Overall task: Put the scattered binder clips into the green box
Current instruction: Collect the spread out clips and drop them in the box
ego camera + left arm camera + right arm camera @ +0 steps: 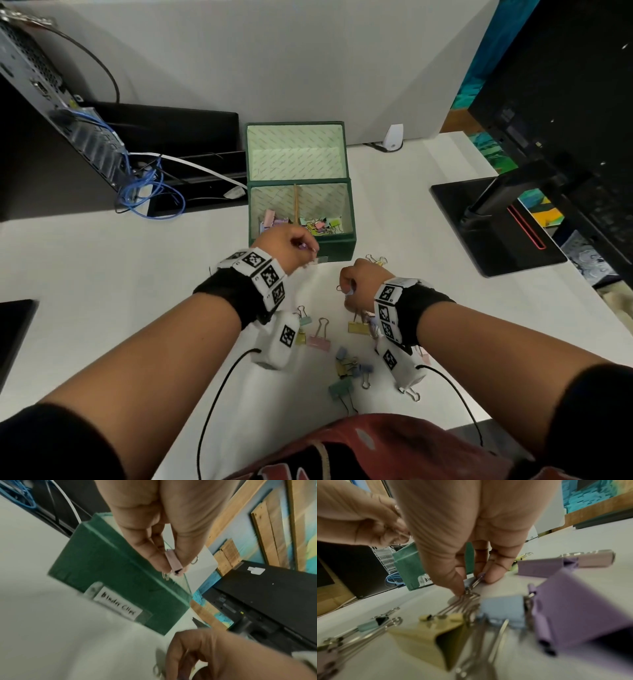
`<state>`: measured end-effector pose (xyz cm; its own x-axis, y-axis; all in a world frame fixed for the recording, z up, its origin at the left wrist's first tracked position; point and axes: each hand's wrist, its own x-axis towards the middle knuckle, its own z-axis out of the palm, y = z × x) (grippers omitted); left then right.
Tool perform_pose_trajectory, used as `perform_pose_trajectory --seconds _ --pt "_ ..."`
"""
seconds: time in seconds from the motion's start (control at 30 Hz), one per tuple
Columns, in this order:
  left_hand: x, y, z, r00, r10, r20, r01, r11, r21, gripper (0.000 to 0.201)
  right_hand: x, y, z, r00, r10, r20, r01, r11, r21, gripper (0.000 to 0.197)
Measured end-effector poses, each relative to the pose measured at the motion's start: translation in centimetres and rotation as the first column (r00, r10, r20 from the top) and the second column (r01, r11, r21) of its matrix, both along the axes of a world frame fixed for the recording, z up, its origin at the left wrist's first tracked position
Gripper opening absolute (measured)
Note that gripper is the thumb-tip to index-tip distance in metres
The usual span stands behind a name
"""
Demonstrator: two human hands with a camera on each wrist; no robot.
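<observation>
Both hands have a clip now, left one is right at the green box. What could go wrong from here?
1. The left hand pinches the pink clip near the front wall of the green box, not clearly over the opening; released now, it may land on the table.
2. The right hand holds a clip only by its wire handle; that grip could slip.
3. Its wrist hangs low over the loose clips and may scatter them.

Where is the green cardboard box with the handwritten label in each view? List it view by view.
Head: green cardboard box at centre, lid open, beyond both hands.
Left wrist: centre-left, behind the left hand pinching a pink binder clip.
Right wrist: left of centre, partly behind the fingers.
Shared landmark: its white label.
</observation>
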<state>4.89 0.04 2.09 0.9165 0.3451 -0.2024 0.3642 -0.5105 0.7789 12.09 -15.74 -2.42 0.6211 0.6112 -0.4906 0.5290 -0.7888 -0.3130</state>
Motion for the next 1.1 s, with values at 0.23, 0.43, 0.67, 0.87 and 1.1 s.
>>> perform_pose_trajectory --seconds 0.23,0.43,0.67,0.87,1.1 --pt "3.2 0.6 3.1 0.971 0.195 0.135 -0.17 0.97 -0.175 0.01 0.5 -0.4 0.2 0.999 -0.035 -0.025 0.035 0.999 -0.015 0.022" --pt "4.2 0.4 3.8 0.97 0.23 0.075 -0.214 0.961 -0.177 0.028 0.4 -0.9 0.0 1.0 -0.022 -0.017 0.023 1.0 0.014 0.021" --pt "1.8 1.7 2.6 0.978 0.202 0.051 -0.181 0.946 -0.268 0.009 0.9 -1.5 0.5 0.995 -0.083 -0.056 0.089 0.991 0.101 0.02" --pt "-2.2 2.4 0.4 0.999 0.006 -0.047 -0.01 0.995 -0.102 0.018 2.0 -1.2 4.0 0.976 -0.195 -0.097 0.218 0.901 0.375 0.01" --pt "-3.5 1.1 -2.1 0.915 -0.239 -0.326 0.305 0.938 0.166 0.021 3.5 3.0 8.9 0.966 -0.237 -0.099 0.243 0.721 0.649 0.014"
